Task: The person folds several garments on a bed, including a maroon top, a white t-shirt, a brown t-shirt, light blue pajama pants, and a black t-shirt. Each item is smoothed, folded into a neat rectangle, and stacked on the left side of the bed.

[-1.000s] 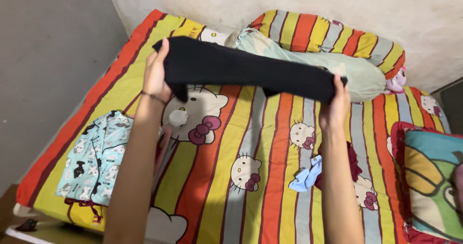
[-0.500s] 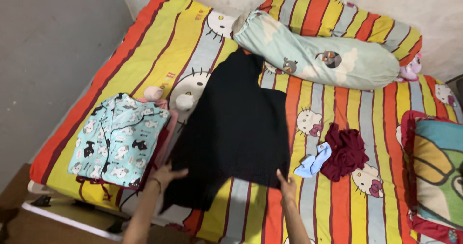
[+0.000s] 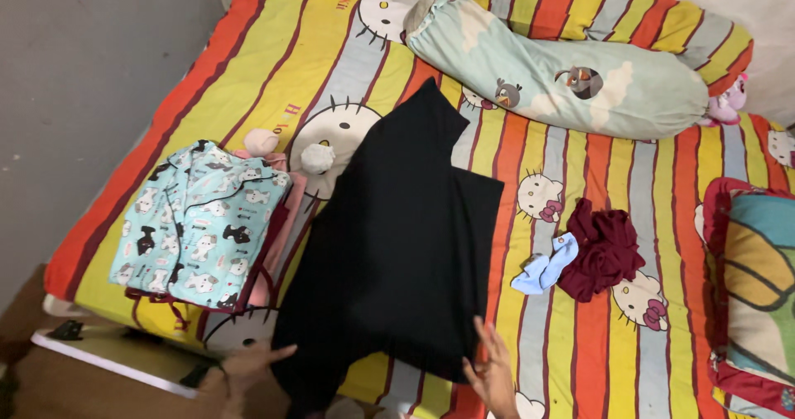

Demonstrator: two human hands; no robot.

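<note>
Nearest us, our left hand point(image 3: 252, 361) lies at the bottom-left edge of the black garment point(image 3: 397, 237), fingers stretched out flat and loose, touching the cloth's edge, not gripping. Our right hand point(image 3: 493, 369) sits at the garment's bottom-right corner, fingers spread open, fingertips on or just at the hem; no pinch visible. The black garment lies spread flat on the striped bedsheet point(image 3: 273, 63), in the middle of the bed, its lower end hanging over the near edge, its top reaching toward the bolster. Left of it, touching its side, a folded pile topped by a light blue patterned pyjama shirt point(image 3: 203, 224), pink cloth under it. Right of the garment, a small light blue sock point(image 3: 544, 268) and just beside it a crumpled dark red cloth point(image 3: 604, 249). Far right edge, a colourful pillow point(image 3: 758, 286). Farther back, a pale green bolster point(image 3: 571, 75) lies across the bed, with a striped pillow point(image 3: 613, 9) behind it against the wall.
</note>
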